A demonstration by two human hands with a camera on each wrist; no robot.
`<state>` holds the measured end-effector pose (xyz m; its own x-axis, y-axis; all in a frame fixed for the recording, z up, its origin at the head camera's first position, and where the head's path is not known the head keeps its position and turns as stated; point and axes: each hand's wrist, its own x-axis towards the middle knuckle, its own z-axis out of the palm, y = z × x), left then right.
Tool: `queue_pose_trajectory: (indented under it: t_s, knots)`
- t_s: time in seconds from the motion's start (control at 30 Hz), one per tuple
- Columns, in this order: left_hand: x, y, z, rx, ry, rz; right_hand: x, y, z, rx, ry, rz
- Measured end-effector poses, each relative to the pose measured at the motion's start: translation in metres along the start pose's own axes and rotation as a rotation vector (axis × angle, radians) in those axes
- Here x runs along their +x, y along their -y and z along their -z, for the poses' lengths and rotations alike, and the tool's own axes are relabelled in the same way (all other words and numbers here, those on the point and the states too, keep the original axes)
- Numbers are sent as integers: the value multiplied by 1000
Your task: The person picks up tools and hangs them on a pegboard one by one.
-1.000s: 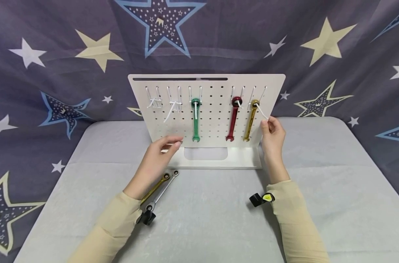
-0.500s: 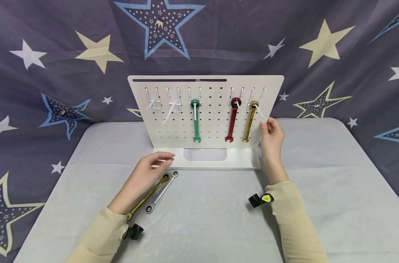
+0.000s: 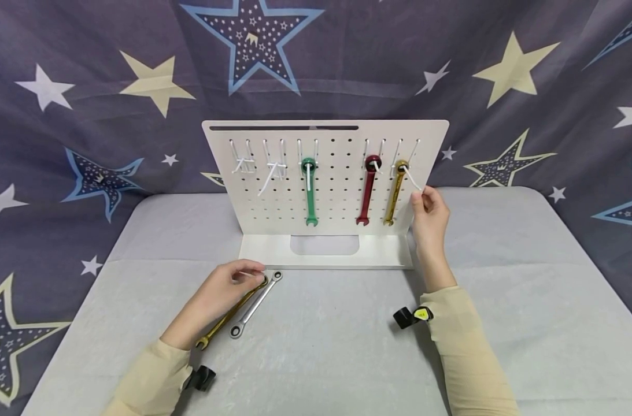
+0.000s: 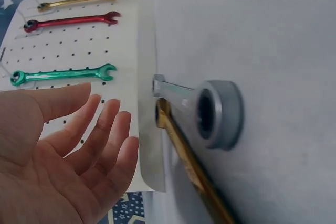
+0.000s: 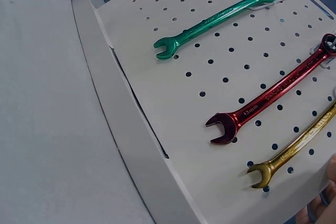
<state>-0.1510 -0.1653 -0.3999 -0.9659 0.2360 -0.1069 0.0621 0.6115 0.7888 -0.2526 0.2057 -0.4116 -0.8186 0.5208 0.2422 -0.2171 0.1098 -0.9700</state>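
My left hand [image 3: 219,297], fingers relaxed and thumb apart, hovers over the ring end of a gold wrench [image 3: 232,315] on the table. In the left wrist view nothing lies between the fingers [image 4: 107,129]. A silver double-ring wrench [image 3: 255,305] lies just right of the gold one. My right hand [image 3: 431,222] pinches the right edge of a white pegboard [image 3: 342,196]. Hanging from its hooks by their ring ends are a green wrench [image 3: 310,199], a red wrench [image 3: 368,193] and a second gold wrench [image 3: 395,196].
Two white hooks, a left one [image 3: 243,163] and one beside it [image 3: 275,169], carry nothing on the board's left side. The board's white base [image 3: 383,251] stands on a grey-covered table [image 3: 326,346]. A star-patterned curtain [image 3: 357,58] hangs behind.
My left hand has moved down and left, away from the pegboard to the gold wrench on the table. The right hand stays at the board's edge.
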Motion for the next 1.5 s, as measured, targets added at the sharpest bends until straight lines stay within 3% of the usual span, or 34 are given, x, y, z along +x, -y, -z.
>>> queue_pose_trajectory:
  t_s: [0.3,0.93,1.33,1.5]
  knots:
    - [-1,12,-10,49,49,35,-1,0,0,3,-4,16]
    - [0,12,-20,301,35,-22,-1,0,1,9,3,18]
    - [0,9,-22,347,39,-21,-2,1,0,8,2,13]
    - [-2,7,-20,316,59,5,-1,0,0,5,-1,14]
